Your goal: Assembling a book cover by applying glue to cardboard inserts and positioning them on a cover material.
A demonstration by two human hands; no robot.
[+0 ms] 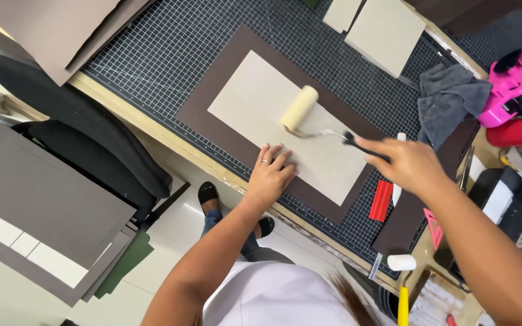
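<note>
The right hand (407, 163) is closed around the black handle of a foam paint roller (299, 108), whose cream-coloured drum lies on a beige board (255, 96). The left hand (271, 175) lies flat with fingers spread on the near edge of that same board, pressing it down; it grips nothing, and a ring shows on one finger.

The beige board sits centred on a larger dark brown sheet (212, 115), which leaves a brown border all round it. Both rest on a dark gridded cutting mat (170, 48) that covers most of the counter (146, 124), close to the counter's near edge.

Just beside the right hand, toward the right end of the counter, a red scraper (381, 200) lies on the mat, next to another strip of dark brown sheet. A grey cloth (448, 96) is bunched farther back, with a pink tape dispenser (512, 84) beyond it at the right edge. Two more beige boards (385, 33) lie at the far side of the mat. A second roller with a yellow handle (402, 284) rests at the near right corner.
</note>
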